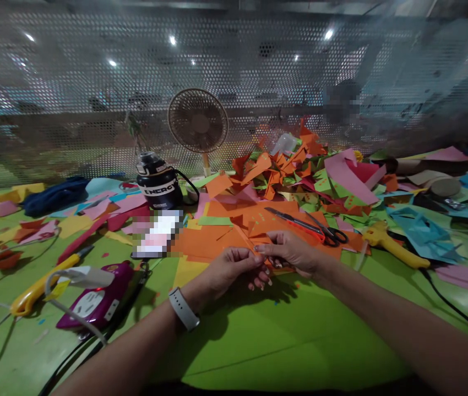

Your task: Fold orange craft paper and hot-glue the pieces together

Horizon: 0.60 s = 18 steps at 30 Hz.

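My left hand [240,269] and my right hand [286,253] meet fingertip to fingertip above the table. Pinched between them is a small folded piece of orange paper [247,240], partly hidden by the fingers. Under and behind both hands lie flat orange paper sheets [201,242]. A pair of scissors [300,221] with dark handles rests on these sheets, just beyond my right hand. A pale watch strap circles my left wrist.
A yellow glue gun [395,245] lies at right, another yellow tool [44,283] at left beside a purple power strip [97,297]. A phone [157,234], a black bottle [158,184], a fan [198,121] and a heap of paper scraps [283,165] stand behind.
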### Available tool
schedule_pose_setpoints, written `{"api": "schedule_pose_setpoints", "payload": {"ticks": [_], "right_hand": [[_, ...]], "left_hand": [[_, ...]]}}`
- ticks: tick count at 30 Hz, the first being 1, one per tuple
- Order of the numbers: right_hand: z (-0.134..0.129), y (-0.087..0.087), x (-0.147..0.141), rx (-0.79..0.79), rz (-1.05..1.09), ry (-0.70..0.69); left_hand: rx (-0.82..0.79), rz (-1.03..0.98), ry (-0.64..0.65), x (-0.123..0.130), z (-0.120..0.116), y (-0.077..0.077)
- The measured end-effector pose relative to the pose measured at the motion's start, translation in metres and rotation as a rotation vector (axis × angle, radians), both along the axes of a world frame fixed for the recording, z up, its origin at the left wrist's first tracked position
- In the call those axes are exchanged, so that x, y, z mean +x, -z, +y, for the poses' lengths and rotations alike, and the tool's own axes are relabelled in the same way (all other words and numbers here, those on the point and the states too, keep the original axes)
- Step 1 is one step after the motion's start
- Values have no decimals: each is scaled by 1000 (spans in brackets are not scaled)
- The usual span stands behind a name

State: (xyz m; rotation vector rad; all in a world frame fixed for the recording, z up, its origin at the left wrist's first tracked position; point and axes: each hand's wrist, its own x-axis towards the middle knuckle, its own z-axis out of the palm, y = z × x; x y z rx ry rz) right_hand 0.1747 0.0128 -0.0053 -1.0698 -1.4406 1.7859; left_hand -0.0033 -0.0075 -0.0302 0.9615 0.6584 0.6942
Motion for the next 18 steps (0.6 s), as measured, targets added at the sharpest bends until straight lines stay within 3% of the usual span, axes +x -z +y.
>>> {"api": "schedule_pose_setpoints", "payload": {"ticks": [10,16,18], "right_hand": [[0,1,-3,79,-5,21],[0,-2,-1,147,-42,-3],[1,-1,-1,171,-27,56]], "left_hand": [[168,87,-90,3,-3,-8],[253,149,-66,0,0,-10],[261,174,-46,-2,1,-9]]}}
